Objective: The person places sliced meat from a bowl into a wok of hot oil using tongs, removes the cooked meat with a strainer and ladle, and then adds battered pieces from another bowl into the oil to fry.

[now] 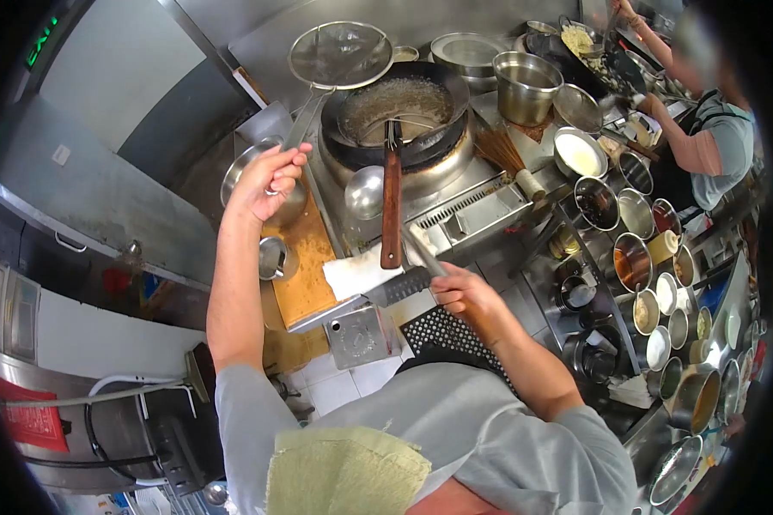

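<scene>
A: Grips, pls; wok point(457, 94) as ref.
B: L hand point(270, 176) left of wok, fingers curled closed round mesh strainer point(341, 56) hdl; R hand point(465, 296) nearside of wok, a bit right, fist closed on ladle point(365, 193) shaft, no gap seen, wooden end along wrist.
A: Key spatial rel'n?
B: Ladle bowl vs. wok; bowl sits just nearside-left of wok, outside its rim; long axis runs from R fist obliquely up-left to bowl; wooden hdl point(392, 206) sticks out nearside of wok & crosses over the shaft, so it lies betw. R fist and bowl; R is the nearer hand by shaft.
A: Strainer?
B: Over wok's far-left edge; axis runs from L fist up-right to mesh; L nearer; contact w/ wok rim: can't tell.
A: Nearby?
B: Steel pot point(528, 90) & bristle brush point(500, 153), both right of wok.
A: Writing?
B: Green sign point(41, 41) far left of wok, tilted, reads EXIT; red panel point(31, 416), nearside-left of wok, has pale print, too small to read; no brand legible.
</scene>
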Motion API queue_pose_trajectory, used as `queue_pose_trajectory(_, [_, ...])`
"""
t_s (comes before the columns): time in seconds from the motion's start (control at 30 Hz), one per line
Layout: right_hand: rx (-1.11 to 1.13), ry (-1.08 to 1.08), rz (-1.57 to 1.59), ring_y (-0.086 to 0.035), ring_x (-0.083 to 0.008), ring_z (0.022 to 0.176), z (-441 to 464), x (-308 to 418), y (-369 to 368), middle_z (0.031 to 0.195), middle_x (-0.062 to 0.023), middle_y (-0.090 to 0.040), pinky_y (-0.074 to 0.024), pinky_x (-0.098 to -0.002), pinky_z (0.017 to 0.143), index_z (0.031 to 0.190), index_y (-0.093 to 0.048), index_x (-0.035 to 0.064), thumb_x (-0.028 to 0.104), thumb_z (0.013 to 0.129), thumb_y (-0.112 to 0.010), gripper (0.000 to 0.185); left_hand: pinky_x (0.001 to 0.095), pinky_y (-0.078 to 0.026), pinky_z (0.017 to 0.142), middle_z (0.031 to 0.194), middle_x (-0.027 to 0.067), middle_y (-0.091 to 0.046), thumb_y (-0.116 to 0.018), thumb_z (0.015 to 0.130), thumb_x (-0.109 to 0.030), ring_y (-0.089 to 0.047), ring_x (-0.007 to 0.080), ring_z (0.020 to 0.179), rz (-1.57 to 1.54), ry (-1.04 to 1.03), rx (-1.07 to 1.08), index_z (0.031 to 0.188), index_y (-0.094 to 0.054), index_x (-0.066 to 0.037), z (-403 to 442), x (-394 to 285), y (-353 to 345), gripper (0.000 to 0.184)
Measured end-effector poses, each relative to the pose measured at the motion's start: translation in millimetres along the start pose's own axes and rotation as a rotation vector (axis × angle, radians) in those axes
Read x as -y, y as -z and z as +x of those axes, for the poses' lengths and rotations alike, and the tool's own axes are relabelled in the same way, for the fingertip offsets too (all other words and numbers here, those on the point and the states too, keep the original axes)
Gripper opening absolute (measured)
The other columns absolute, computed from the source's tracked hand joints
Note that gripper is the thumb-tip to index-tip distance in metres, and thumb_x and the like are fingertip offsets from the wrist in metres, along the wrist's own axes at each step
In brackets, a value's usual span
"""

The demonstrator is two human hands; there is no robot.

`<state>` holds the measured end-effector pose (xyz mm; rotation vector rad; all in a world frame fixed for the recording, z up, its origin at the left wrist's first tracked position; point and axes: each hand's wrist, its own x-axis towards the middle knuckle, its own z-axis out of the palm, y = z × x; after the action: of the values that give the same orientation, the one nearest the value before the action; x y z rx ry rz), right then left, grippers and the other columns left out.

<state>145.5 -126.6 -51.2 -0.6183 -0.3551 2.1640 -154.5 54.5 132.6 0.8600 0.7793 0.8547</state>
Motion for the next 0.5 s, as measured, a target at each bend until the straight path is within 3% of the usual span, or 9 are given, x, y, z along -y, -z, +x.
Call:
queue_pose_trajectory(0.1, [-0.098, 0.028, -0.466, -0.043, -0.0068, 0.05, 60.2, -35.5, 2.3, 0.07, 0.0005, -0.046, -0.0381, -0.0215, 0.041, 0.14, -0.026, 0.0014, 0.003, 0.084, -0.058, 0.065, 0.0138, -0.029, 0.038, 0.083, 0.005, -0.052, -0.044, 0.094, -0.001, -0.036, 0.0006, 0.051, 0.144, -0.027, -0.068, 0.113, -0.048, 0.008, 10.4, 1.1, 6.7, 0.022])
queue_pose_trajectory(0.13, [-0.125, 0.072, -0.727, -0.048, -0.0132, 0.049, 70.5, -43.6, -6.8, 0.065, -0.0031, -0.049, -0.0428, -0.0288, 0.044, 0.137, -0.031, 0.0012, 0.009, 0.084, -0.062, 0.062, 0.0142, -0.028, 0.038, 0.082, 0.0045, -0.052, -0.044, 0.093, -0.001, -0.036, 0.0008, 0.051, 0.191, -0.03, -0.101, 0.112, -0.048, 0.007, 13.7, 2.6, 10.3, 0.02])
queue_pose_trajectory(0.17, [-0.145, 0.306, -1.073, -0.052, -0.0203, 0.05, 98.0, -70.1, 14.7, 0.067, -0.0089, -0.054, -0.0461, -0.0343, 0.048, 0.138, -0.029, 0.0007, 0.009, 0.083, -0.061, 0.064, 0.0146, -0.028, 0.038, 0.081, 0.004, -0.052, -0.044, 0.093, -0.001, -0.036, 0.001, 0.05, 0.238, -0.036, -0.134, 0.11, -0.049, 0.005, 19.7, 6.3, 17.5, 0.019])
queue_pose_trajectory(0.23, [-0.202, 0.467, -1.52, -0.06, -0.0326, 0.059, 124.1, -98.5, 17.3, 0.074, -0.0202, -0.06, -0.0504, -0.0423, 0.059, 0.138, -0.03, 0.0, 0.008, 0.082, -0.058, 0.063, 0.0165, -0.027, 0.038, 0.078, 0.0028, -0.052, -0.046, 0.091, -0.001, -0.035, 0.0023, 0.049, 0.347, -0.033, -0.188, 0.103, -0.049, 0.0, 32.3, 12.7, 32.5, 0.013])
queue_pose_trajectory(0.3, [-0.202, 0.406, -1.705, -0.063, -0.0408, 0.068, 130.4, -110.3, 6.5, 0.084, -0.0269, -0.062, -0.0524, -0.0451, 0.064, 0.133, -0.041, 0.0001, 0.007, 0.08, -0.052, 0.054, 0.0196, -0.028, 0.038, 0.076, 0.0048, -0.05, -0.045, 0.091, -0.001, -0.037, 0.0053, 0.049, 0.427, -0.034, -0.253, 0.101, -0.045, -0.002, 40.6, 20.4, 41.2, 0.01])
queue_pose_trajectory(0.4, [-0.231, 0.352, -1.934, -0.065, -0.0402, 0.073, 142.3, -127.2, 14.7, 0.082, -0.029, -0.063, -0.0524, -0.0463, 0.067, 0.124, -0.05, -0.0019, 0.003, 0.078, -0.052, 0.046, 0.0212, -0.029, 0.037, 0.075, 0.0052, -0.05, -0.045, 0.09, -0.002, -0.039, 0.007, 0.049, 0.548, -0.058, -0.339, 0.101, -0.044, -0.003, 53.9, 37.5, 55.5, 0.011])
queue_pose_trajectory(0.5, [-0.156, 0.153, -1.909, -0.062, -0.044, 0.069, 170.2, -137.9, 30.8, 0.089, -0.0298, -0.06, -0.0523, -0.0451, 0.067, 0.128, -0.047, -0.0003, 0.007, 0.08, -0.054, 0.049, 0.0244, -0.032, 0.037, 0.072, 0.0058, -0.05, -0.043, 0.088, -0.001, -0.041, 0.0093, 0.049, 0.65, -0.09, -0.432, 0.098, -0.045, -0.003, 75.5, 52.7, 69.3, 0.01])
